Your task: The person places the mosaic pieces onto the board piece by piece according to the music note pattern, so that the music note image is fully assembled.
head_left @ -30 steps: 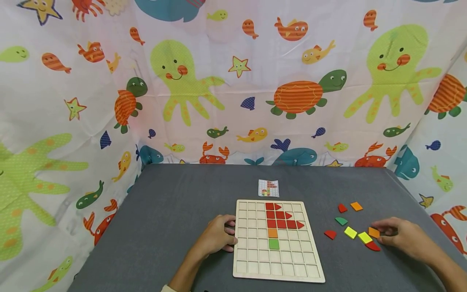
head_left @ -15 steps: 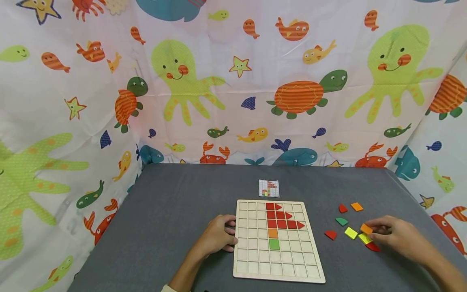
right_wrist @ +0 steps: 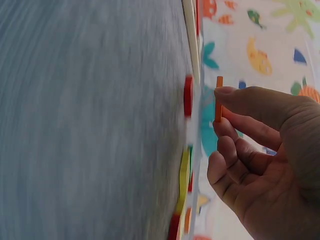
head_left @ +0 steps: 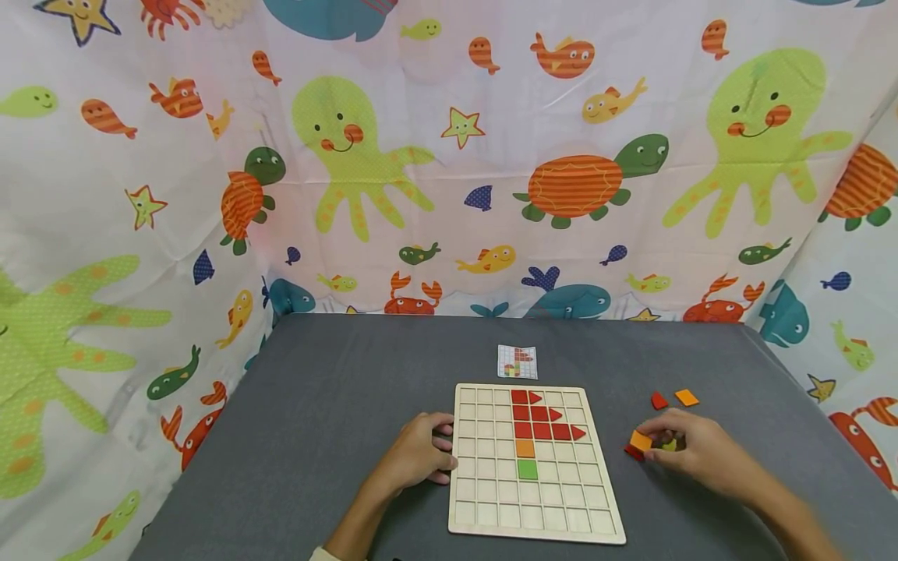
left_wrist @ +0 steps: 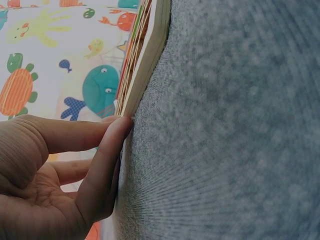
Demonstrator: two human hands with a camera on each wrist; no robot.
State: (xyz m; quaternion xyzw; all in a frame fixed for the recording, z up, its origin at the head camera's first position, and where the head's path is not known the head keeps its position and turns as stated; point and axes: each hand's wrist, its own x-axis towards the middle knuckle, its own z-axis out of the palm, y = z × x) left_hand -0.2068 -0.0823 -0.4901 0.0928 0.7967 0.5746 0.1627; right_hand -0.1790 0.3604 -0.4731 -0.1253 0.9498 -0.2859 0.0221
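Observation:
Between thumb and fingers, my right hand point(head_left: 687, 448) pinches an orange square tile point(head_left: 641, 441), raised above the table. In the right wrist view, this orange square tile point(right_wrist: 219, 99) shows edge-on at the fingertips. A red tile point(head_left: 634, 453) lies partly hidden beneath it, and a yellow tile point(head_left: 669, 446) peeks out behind the fingers. My left hand point(head_left: 415, 452) touches the left edge of the wooden grid board point(head_left: 484, 514) with thumb and fingertips. Red squares, red triangles, an orange square point(head_left: 525, 448) and a green square point(head_left: 528, 469) sit in the board's cells.
A small printed pattern card point(head_left: 517, 362) lies behind the board. Right of the board are a red tile point(head_left: 659, 400) and another orange tile point(head_left: 687, 397); the right hand covers other loose tiles. A patterned curtain point(head_left: 449, 195) borders the grey table point(head_left: 351, 374).
My right hand has lifted the orange square tile from the loose pieces and carried it left toward the board. The left hand and the board have stayed in place.

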